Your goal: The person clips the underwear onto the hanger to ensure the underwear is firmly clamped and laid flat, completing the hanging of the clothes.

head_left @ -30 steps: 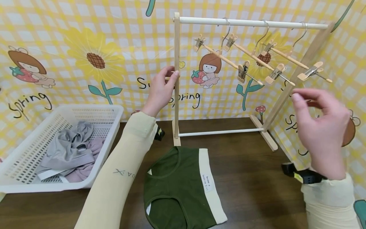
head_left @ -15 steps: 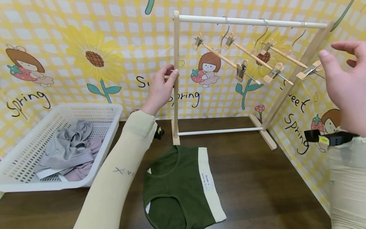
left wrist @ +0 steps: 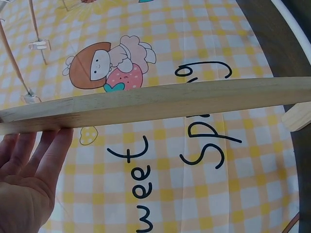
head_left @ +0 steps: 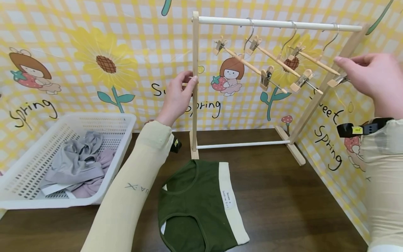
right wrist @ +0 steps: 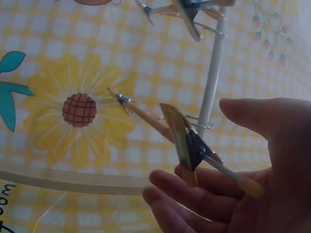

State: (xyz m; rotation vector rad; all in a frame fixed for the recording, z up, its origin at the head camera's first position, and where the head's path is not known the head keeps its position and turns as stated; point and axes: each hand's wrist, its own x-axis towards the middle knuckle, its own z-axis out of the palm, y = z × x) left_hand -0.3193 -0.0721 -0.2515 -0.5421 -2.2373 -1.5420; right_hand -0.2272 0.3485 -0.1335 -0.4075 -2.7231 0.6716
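Observation:
My left hand [head_left: 179, 96] holds the left wooden post [head_left: 195, 105] of a small drying rack; in the left wrist view its fingertips [left wrist: 63, 138] disappear behind the post. By the rightmost clip hanger [head_left: 318, 62], my right hand [head_left: 373, 75] is raised, overlapping its near clip [head_left: 337, 81] in the head view. From the right wrist, the thumb stands apart from the fingers, with the clip [right wrist: 182, 145] between them; contact cannot be told. Dark green underpants [head_left: 195, 206] with a cream waistband lie flat on the table below the rack.
Two more clip hangers [head_left: 280, 64] hang from the white top rod [head_left: 267, 23]. On the left stands a white plastic basket [head_left: 127, 140] holding grey and mauve garments [head_left: 75, 157]. Checked cloth [head_left: 151, 42] covers the walls behind and right of the brown table [head_left: 267, 196].
My right hand has risen from below the rightmost hanger, swung right, then come back left to its near clip. My left hand stays on the post.

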